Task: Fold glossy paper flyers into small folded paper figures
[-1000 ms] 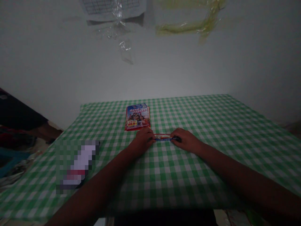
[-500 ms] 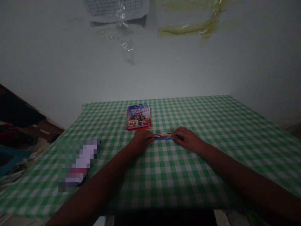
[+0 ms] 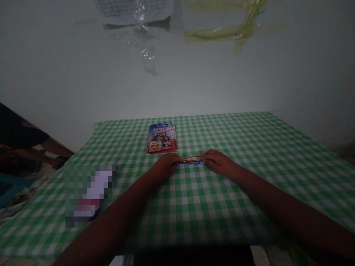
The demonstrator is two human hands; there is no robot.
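Note:
Both my hands rest on a table covered with a green and white checked cloth (image 3: 249, 147). My left hand (image 3: 165, 165) and my right hand (image 3: 217, 161) pinch the two ends of a narrow folded paper strip (image 3: 190, 160), printed in red, blue and white, which lies flat on the cloth between them. The fingers of both hands are curled closed on the strip's ends. Just beyond my left hand lies a small stack of colourful printed leaflets (image 3: 162, 138) with a yellow price tag.
A blurred-out flat object (image 3: 90, 194) lies at the left of the table. A white wall stands behind the table, with taped plastic (image 3: 224, 33) and a gridded sheet (image 3: 133, 7) on it. A person's legs (image 3: 41, 147) show at the far left, beside the table.
The strip and both hands have shifted slightly away from me; the strip looks a little narrower. The person's legs at the left have moved.

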